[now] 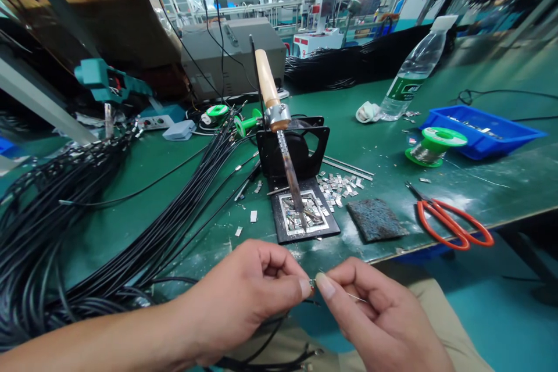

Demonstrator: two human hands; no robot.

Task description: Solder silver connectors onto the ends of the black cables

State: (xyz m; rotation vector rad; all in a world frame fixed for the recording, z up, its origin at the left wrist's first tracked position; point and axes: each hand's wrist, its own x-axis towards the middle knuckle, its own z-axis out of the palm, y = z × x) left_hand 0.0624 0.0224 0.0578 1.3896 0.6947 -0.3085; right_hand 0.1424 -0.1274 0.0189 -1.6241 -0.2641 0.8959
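Note:
My left hand [261, 288] is closed in a pinch at the table's front edge. A small metal connector [312, 283] shows at its fingertips, mostly covered by them. Thumb and forefinger of my right hand [370, 308] meet it from the other side, pinching a thin silvery wire [357, 297]. Beyond the hands, a soldering iron [290, 168] with a wooden handle leans tip-down on a stand. Its tip rests over a framed tray [285, 226] of small metal bits. A black fan [300, 148] stands behind the iron.
Bundled black cables [174, 209] cover the left side. Small metal pieces [340, 189] lie scattered near a dark scouring pad [377, 220] and orange-handled scissors [453, 221]. Further right are a green solder spool [436, 145], a blue tray [483, 142] and a plastic bottle [414, 70].

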